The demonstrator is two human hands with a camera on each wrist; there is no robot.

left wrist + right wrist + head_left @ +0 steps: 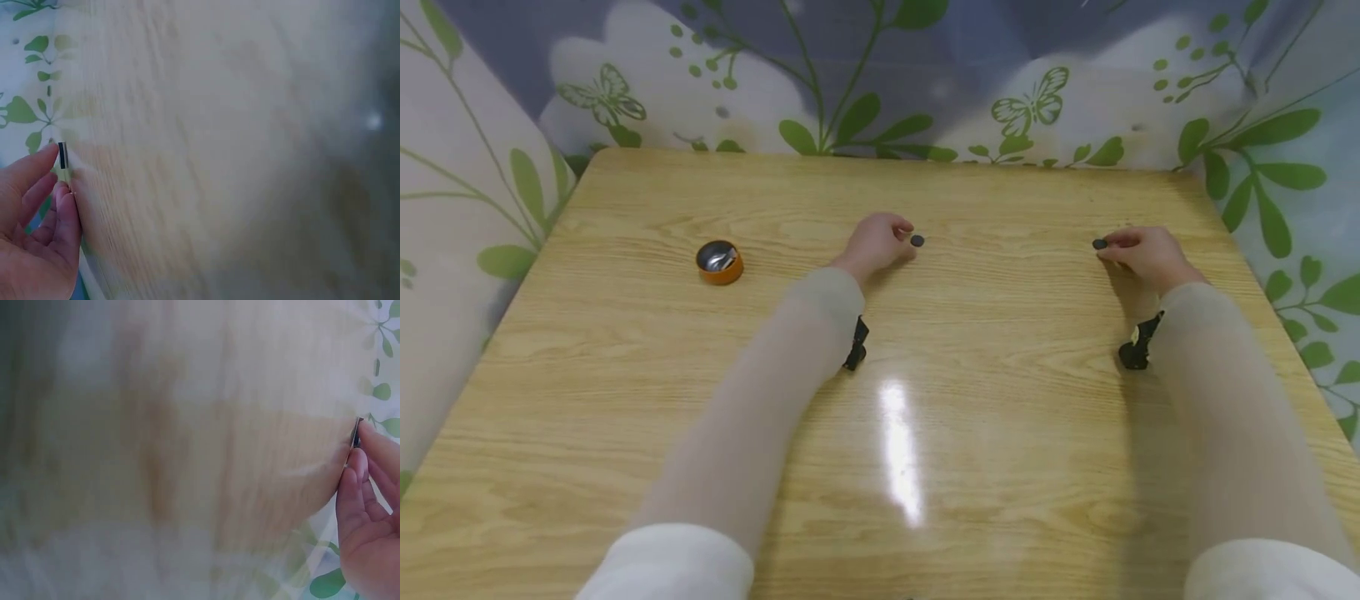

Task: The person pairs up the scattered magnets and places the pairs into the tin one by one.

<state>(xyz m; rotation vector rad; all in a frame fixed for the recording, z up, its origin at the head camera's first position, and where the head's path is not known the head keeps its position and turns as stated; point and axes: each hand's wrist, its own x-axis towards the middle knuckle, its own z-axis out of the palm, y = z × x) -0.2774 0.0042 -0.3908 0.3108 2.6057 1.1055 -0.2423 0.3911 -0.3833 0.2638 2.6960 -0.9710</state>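
My left hand (876, 242) pinches a small flat black disc (917, 241) between its fingertips, just above the far half of the wooden table. In the left wrist view that disc (62, 155) appears nearly edge-on, a dark face with a pale rim. Farther right, my right hand (1152, 252) holds a similar black disc (1100, 244) by its fingertips. The right wrist view has this disc (357, 432) as a thin dark edge between finger and thumb. A wide gap of tabletop separates the two hands.
A round orange container (720, 263) with a dark rim and something shiny inside stands left of my left hand. The wooden table (985, 400) reaches back to a leaf-and-butterfly patterned covering (880, 75). Black wrist cameras hang under both sleeves.
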